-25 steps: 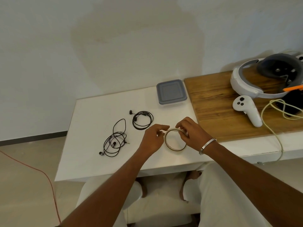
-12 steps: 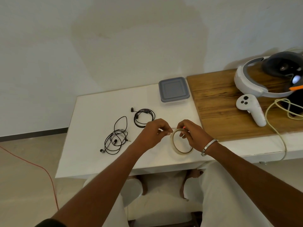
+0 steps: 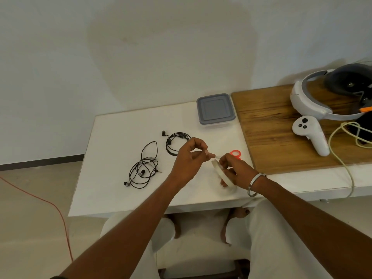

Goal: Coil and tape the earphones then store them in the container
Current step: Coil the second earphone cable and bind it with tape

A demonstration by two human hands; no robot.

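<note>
Two black earphones lie on the white table [image 3: 120, 137]. A loose tangled earphone [image 3: 143, 169] is at the left; a neater coiled earphone [image 3: 175, 142] lies behind my left hand. My right hand [image 3: 235, 171] grips a clear tape roll [image 3: 220, 172], raised on edge above the table. My left hand [image 3: 191, 158] pinches the free end of the tape just left of the roll. The grey lidded container [image 3: 215, 109] stands shut at the back of the table.
Orange-handled scissors [image 3: 236, 154] peek out behind my right hand. A wooden board [image 3: 271, 133] on the right bears a white headset [image 3: 314, 101], a white controller [image 3: 311, 133] and a yellow cable [image 3: 342, 156]. A red cord [image 3: 50, 204] crosses the floor at the left.
The tape roll was lifted off the table and tilted on edge. My left hand has drawn the tape end away from the roll. The scissors have come into view.
</note>
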